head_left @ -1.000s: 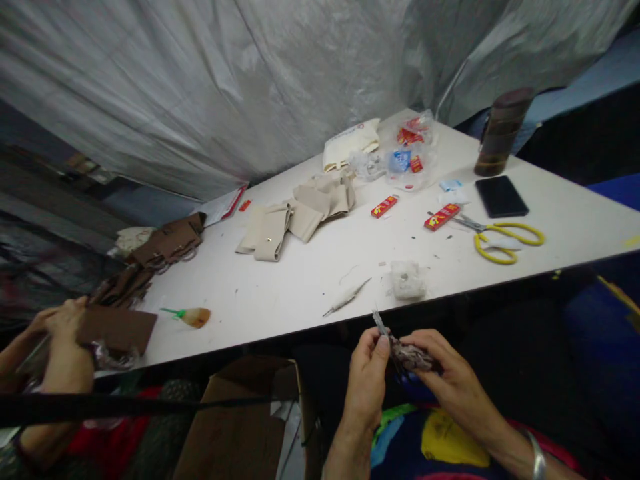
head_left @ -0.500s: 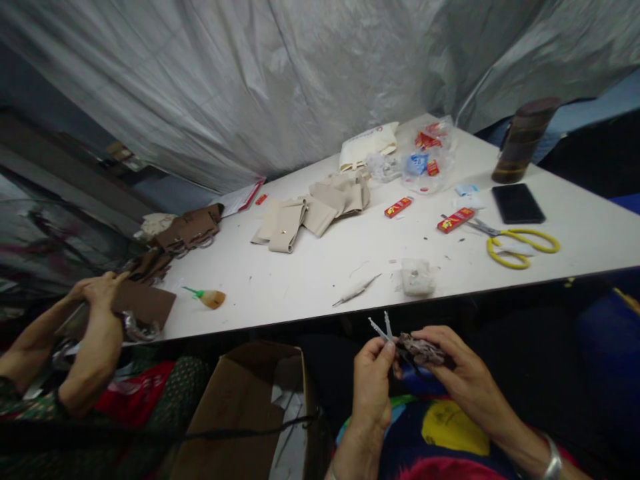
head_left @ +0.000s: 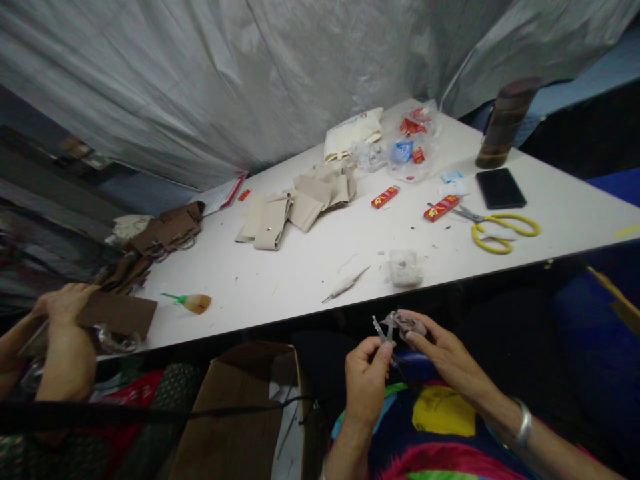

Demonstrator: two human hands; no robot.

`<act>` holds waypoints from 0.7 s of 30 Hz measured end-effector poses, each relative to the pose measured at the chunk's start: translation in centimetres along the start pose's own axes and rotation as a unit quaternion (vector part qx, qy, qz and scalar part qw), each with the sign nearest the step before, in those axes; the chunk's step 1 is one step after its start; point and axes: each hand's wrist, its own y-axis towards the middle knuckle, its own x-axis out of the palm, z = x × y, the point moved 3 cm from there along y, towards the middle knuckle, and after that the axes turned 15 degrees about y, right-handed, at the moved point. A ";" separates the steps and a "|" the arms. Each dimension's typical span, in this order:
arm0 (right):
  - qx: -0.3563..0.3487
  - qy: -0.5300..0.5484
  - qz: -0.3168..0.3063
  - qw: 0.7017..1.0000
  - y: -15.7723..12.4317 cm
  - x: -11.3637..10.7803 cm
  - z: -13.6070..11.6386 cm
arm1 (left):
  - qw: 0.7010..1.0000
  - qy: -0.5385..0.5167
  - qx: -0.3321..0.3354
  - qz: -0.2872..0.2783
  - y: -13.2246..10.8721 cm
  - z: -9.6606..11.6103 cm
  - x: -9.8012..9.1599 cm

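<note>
In the head view, the left hand [head_left: 367, 373] pinches pale, splayed strips [head_left: 379, 328]; the right hand [head_left: 443, 350] curls around a crumpled brownish wad [head_left: 413, 325] close by, before the worktop [head_left: 300, 283]. Handling seems unfinished: both are in hand, whether joined unclear; folded beige pieces [head_left: 273, 220] lie untouched.

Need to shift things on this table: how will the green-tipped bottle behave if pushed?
The bottle may roll, probably in a curve, since it lies on its side, its rounded body narrowing to a thin green tip. Its wide body likely carries most of the weight, so pushing the tip might swivel it.
</note>
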 end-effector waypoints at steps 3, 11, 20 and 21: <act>0.016 0.030 0.000 0.999 0.0 0.1 0.3 | 1.000 -0.011 -0.005 -0.010 0.2 0.2 0.3; 0.028 0.187 0.001 0.982 0.0 1.0 0.6 | 0.993 -0.101 -0.053 -0.013 0.6 0.6 1.4; 0.055 0.177 -0.017 0.983 -0.1 0.3 1.0 | 0.999 -0.031 -0.009 -0.009 0.8 0.3 0.9; 0.053 0.179 -0.013 0.982 -0.1 0.2 1.1 | 1.000 -0.011 -0.004 -0.006 0.8 0.4 0.8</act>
